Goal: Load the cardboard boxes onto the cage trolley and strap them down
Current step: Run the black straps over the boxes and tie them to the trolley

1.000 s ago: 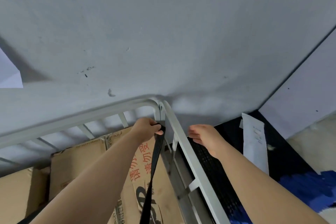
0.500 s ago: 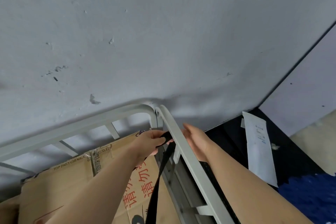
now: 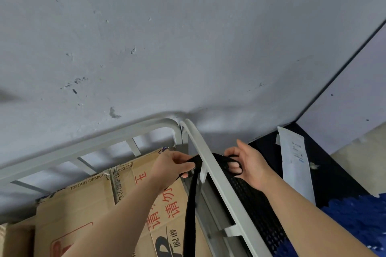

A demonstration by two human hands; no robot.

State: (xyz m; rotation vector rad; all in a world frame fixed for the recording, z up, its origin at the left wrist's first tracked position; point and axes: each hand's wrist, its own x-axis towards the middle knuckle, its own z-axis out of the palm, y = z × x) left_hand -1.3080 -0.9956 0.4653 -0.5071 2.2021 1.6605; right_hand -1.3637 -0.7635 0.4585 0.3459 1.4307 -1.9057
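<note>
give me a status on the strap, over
Left hand grips strap inside the rail; right hand holds its end outside. Box loaded, not yet tied. Nothing blocking.

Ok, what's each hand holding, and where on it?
The black strap, near its upper end: left hand pinches it inside the cage rail, right hand grips it just outside.

"TOP DAILY" on cardboard box

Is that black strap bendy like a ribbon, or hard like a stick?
Probably bendy: the black strap droops straight down from the left hand and loops past the trolley rail to the right hand. It looks thin and flat, so it is likely light. Being flat, it probably will not roll.
</note>
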